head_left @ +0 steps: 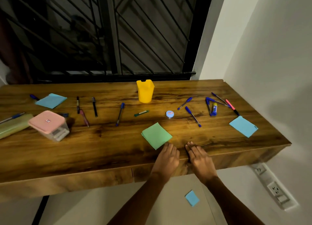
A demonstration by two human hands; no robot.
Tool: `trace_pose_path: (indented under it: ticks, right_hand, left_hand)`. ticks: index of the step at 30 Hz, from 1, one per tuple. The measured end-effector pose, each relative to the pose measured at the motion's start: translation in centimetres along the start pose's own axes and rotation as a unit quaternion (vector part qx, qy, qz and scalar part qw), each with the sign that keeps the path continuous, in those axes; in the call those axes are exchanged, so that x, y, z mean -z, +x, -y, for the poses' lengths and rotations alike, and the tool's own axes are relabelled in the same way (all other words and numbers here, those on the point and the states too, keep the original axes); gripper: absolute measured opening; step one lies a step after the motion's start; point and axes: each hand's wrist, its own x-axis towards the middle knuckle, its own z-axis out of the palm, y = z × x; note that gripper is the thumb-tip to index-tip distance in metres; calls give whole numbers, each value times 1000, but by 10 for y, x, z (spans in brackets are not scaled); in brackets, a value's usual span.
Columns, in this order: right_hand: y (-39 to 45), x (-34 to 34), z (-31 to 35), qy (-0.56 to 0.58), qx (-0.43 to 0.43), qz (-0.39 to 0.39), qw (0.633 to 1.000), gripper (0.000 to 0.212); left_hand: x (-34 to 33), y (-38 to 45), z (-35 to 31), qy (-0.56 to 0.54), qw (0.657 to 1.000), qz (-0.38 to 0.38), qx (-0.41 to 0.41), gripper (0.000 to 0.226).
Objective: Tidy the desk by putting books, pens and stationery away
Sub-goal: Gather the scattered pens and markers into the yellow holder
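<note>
Both hands lie flat on the front edge of the brown wooden desk (84, 150), fingers straight, holding nothing: the left hand (166, 159) touches the near corner of the square green paper pad (156, 135), the right hand (200, 159) just beside it. Behind the pad stands the yellow plastic pen cup (145, 91); what is inside I cannot tell. Left of the cup, a blue ballpoint pen (120, 114) lies lengthwise front to back. Far left of the cup sits a clear box with a pink lid (49, 124).

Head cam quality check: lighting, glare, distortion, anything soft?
Head view: dim, warm light; glare on the desk sheen behind the yellow cup; wide-angle bowing along the desk edges; left hand and right hand slightly soft; window mostly black, with faint reflections.
</note>
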Motion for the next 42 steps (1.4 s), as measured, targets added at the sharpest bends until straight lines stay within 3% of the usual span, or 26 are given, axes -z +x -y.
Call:
trace_pose_path:
  ticks: [3,5,7,9,12,14,18,23,27,30,33,38,42]
  right_hand:
    - [8,17,-9,15,7,22,1000,58]
    - [15,32,-16,14,21,62,998,68]
    - [25,44,-17,36,33,61,997,78]
    - [42,59,-6,94,-2,41,995,71]
    - [85,72,15,187,-64,-11,980,34]
    - [120,78,34,233,-60,-31,970,22]
    - [191,65,62,247,-42,33,968,29]
    - [259,31,79,162,7,128,978,49]
    - [290,18,82,93,35,177,979,27]
    - [301,11,78,94,30,187,977,24]
    - [312,9,77,147,33,175,973,26]
    - [323,11,81,158,29,224,961,19]
    - [326,30,86,216,17,280,935,27]
  left_hand:
    - [17,8,13,-5,998,60,-17,44]
    - [31,11,32,-79,994,71,-26,66]
    - [46,8,52,-157,987,24,9,65]
    - [51,7,74,-206,974,-42,88,54]
    - [50,11,113,-191,951,-82,230,40]
    - [45,15,140,-189,931,-69,305,33]
    - [25,31,191,-254,870,11,423,26]
    - [-2,61,235,-223,858,122,447,38]
    - [-15,86,261,-230,847,153,454,41]
    - [-22,101,270,-224,853,169,440,40]
    - [-28,111,273,-233,855,179,428,36]
    - [-23,127,282,-282,844,194,413,40]
    - [3,151,300,-351,828,125,419,43]
